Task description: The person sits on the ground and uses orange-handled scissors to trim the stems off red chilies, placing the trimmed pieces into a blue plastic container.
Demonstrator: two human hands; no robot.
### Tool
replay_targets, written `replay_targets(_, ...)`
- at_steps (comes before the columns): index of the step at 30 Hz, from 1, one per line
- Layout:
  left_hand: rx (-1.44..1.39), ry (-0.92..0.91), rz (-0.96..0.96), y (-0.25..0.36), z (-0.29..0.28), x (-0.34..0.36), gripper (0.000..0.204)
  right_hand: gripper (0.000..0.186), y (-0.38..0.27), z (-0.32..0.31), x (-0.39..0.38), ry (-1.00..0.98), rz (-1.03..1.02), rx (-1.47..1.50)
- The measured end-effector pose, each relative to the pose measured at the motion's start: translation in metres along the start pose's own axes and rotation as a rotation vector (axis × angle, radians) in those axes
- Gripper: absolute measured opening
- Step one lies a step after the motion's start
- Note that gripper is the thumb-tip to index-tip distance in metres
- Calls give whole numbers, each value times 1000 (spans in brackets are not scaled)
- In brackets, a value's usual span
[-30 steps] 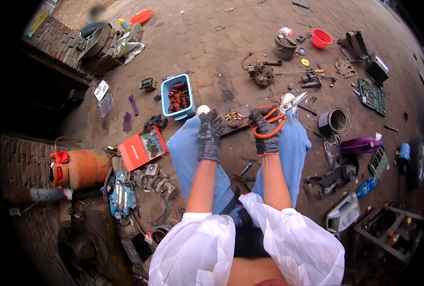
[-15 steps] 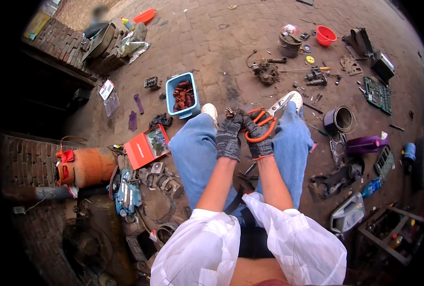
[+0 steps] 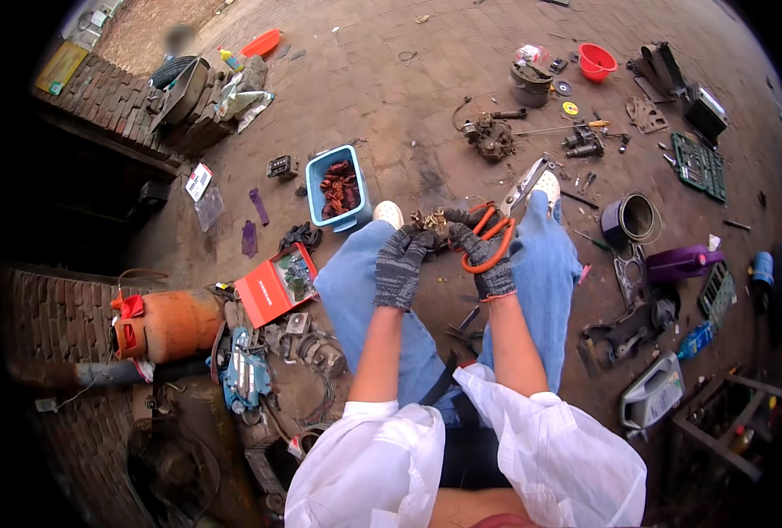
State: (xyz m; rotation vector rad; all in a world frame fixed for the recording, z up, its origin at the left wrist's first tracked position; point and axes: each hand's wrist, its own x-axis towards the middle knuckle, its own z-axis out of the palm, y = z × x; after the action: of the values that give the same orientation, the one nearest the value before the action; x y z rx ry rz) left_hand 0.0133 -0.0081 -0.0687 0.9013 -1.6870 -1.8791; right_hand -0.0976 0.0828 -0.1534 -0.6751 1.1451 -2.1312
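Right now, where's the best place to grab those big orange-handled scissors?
Probably by the orange handle loops, coming from the wearer's own side: the loops sit nearest there, at the gloved right hand, while the metal blades point away, toward the right shoe.

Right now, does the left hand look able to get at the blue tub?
Probably yes: the blue tub sits open near the left shoe, and the left hand could likely pass above the jeans.

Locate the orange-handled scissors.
In the head view, the scissors are right of centre, in the right hand, blades pointing toward the right shoe.
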Motion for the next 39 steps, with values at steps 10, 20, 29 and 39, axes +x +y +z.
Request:
replay_targets(10,-352,-281,-415,26,-3,-11,23,25,-9,23,-3,286,91,322)
replay_targets(20,-823,-474,-585,3,0,-4,25,31,-34,19,4,152,46,138)
replay_targets(29,-649,-270,-424,-8,0,-1,18,50,11,6,1,168,42,-5)
replay_targets(39,-20,0,-93,-14,4,12,13,34,63,-10,6,427,140,-51)
